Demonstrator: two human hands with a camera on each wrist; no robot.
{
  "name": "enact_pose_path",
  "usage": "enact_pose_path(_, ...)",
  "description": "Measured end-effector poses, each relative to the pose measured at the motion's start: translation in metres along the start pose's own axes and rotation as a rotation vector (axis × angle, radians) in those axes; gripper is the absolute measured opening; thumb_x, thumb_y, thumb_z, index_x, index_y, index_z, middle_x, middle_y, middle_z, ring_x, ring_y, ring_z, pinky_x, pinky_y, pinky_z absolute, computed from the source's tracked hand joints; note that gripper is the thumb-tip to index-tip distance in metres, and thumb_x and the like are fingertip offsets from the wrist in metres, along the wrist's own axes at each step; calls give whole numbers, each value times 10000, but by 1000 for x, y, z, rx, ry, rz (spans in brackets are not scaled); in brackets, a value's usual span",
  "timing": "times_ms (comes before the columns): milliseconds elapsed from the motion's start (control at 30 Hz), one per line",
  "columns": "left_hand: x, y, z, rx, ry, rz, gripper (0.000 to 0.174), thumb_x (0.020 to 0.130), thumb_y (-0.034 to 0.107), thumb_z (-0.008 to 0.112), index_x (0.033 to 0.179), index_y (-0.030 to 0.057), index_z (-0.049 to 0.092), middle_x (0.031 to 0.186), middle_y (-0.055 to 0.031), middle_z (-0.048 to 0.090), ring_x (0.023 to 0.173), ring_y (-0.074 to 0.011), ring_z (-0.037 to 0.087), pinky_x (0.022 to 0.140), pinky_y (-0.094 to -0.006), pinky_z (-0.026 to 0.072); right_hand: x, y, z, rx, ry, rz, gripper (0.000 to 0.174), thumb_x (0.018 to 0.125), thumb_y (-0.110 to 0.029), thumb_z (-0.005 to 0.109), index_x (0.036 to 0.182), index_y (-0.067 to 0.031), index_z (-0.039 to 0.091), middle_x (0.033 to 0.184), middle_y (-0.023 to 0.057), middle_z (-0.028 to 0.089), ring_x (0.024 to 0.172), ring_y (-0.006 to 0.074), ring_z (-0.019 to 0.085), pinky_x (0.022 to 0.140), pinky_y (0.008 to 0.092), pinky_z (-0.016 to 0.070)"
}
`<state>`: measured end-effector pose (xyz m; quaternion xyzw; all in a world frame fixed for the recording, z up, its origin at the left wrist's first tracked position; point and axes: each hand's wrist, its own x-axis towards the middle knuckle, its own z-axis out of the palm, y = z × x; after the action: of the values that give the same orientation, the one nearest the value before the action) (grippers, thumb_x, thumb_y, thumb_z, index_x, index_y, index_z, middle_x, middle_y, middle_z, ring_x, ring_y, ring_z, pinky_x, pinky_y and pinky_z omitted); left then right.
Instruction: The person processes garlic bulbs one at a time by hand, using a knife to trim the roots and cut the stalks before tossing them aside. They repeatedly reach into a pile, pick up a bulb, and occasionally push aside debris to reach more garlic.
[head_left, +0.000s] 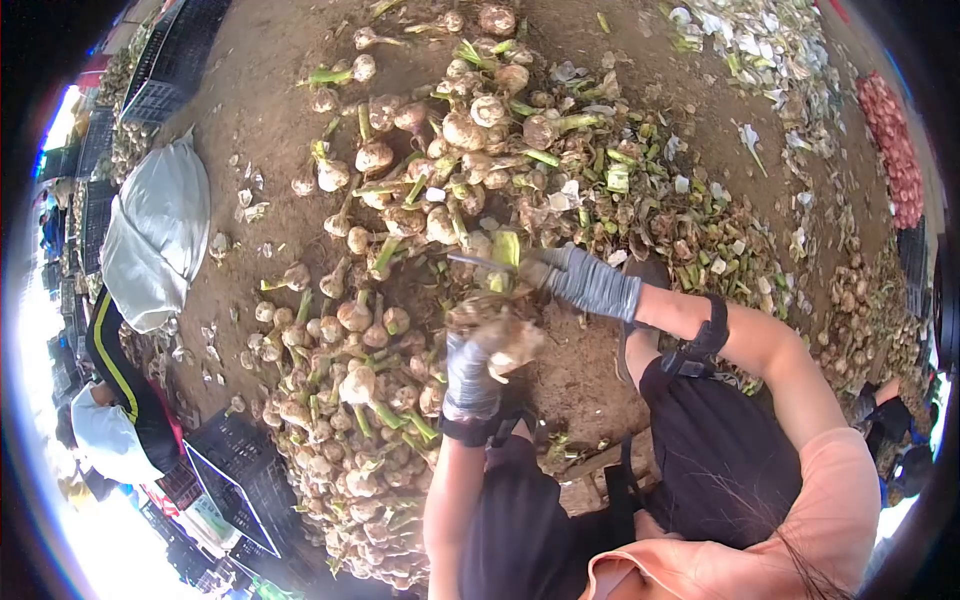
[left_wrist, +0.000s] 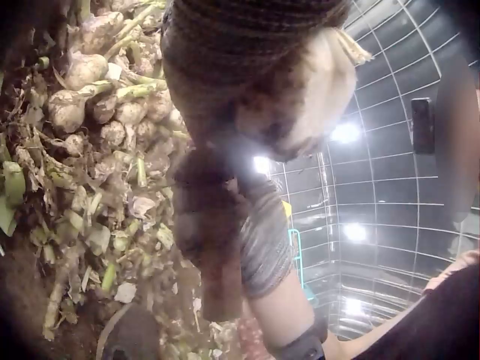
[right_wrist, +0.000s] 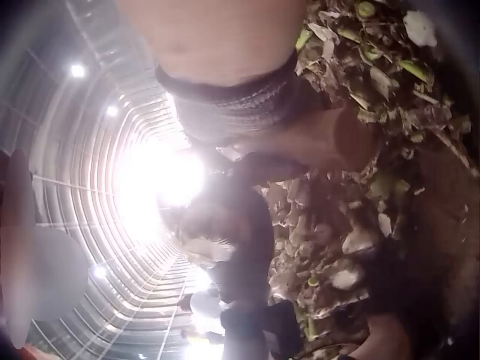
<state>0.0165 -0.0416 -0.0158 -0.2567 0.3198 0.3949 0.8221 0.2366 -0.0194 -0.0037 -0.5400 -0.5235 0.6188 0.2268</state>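
My gloved left hand [head_left: 472, 375] grips a garlic bulb [head_left: 517, 345], its pale side turned out past the fingers. The same bulb [left_wrist: 322, 94] shows large in the left wrist view, beneath the glove. Just beyond it, my gloved right hand [head_left: 578, 280] holds a knife, its thin blade [head_left: 482, 263] pointing left. The knife's brown handle [right_wrist: 326, 142] sticks out of the right fist in the right wrist view. A green stem piece [head_left: 507, 248] is beside the blade. Dry roots and leaves partly hide the ground between the hands.
Garlic bulbs with stems [head_left: 370, 320] cover the ground ahead and left. Cut stems and husks [head_left: 690, 230] lie to the right. A white sack [head_left: 158, 230] and black crates [head_left: 235, 480] stand at left, near another person [head_left: 115, 425]. Red net bags [head_left: 890, 150] are far right.
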Motion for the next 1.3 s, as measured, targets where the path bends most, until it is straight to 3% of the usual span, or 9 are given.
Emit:
enact_pose_path(100,-16,-36,38,1237,-162,341,243,715,-18,727,853,70,548,876,-35,618,798,-116,581,684,-259,513,2,-26,-7,-268,-72,27,510,901,-504,462,1145,-74,590,957,193,645,880,337,628,803,398,481)
enact_pose_path(467,-11,-53,30,1309,-636,314,260,734,95,737,924,59,564,875,-8,573,789,-101,552,632,-242,465,18,-36,-24,-361,-54,162,560,885,-557,467,1164,-94,611,711,109,644,669,242,620,658,402,486)
enact_pose_path(500,-37,-57,53,1625,-360,-2,326,679,74,774,950,57,594,965,-45,581,854,-152,555,754,-288,476,35,-18,-27,-353,11,54,540,903,-526,455,1171,-77,591,728,126,653,650,281,620,644,420,491)
enact_pose_path(633,-88,-12,64,2158,-279,657,186,749,106,729,917,72,657,892,-34,624,729,-158,627,694,-301,523,42,10,-34,-830,68,68,481,840,-432,574,1040,6,568,788,208,646,750,360,635,681,437,500)
enact_pose_path(767,-202,28,23,1692,638,708,148,765,71,723,864,105,619,742,6,585,610,-85,540,601,-240,491,48,-16,-21,-933,-109,41,331,804,-306,611,885,15,611,765,200,640,734,340,635,669,438,505)
enact_pose_path(1000,-396,49,-38,2184,1567,-184,475,815,184,654,1212,-34,507,1172,-199,584,1081,-256,572,909,-319,439,89,-17,26,-790,-83,-152,379,784,-339,637,879,28,643,814,197,625,742,338,619,694,422,502)
enact_pose_path(1167,-285,33,1,1620,868,850,385,853,32,561,1233,-15,519,1127,-179,619,1042,-221,600,891,-290,456,124,25,37,-624,0,-156,294,784,-254,622,901,15,642,739,184,626,593,279,584,583,390,499)
enact_pose_path(1233,-220,22,35,2169,598,991,267,878,38,545,1132,68,622,991,-57,689,829,-101,670,640,-212,527,117,14,26,-320,12,123,285,792,-266,614,903,-5,650,682,159,610,508,226,541,507,361,483)
enact_pose_path(1300,-167,6,70,2120,403,911,386,795,74,684,1168,39,592,959,-113,687,904,-144,650,777,-261,510,88,0,8,365,66,172,192,781,-250,659,804,-60,639,623,34,580,451,145,489,419,294,442)
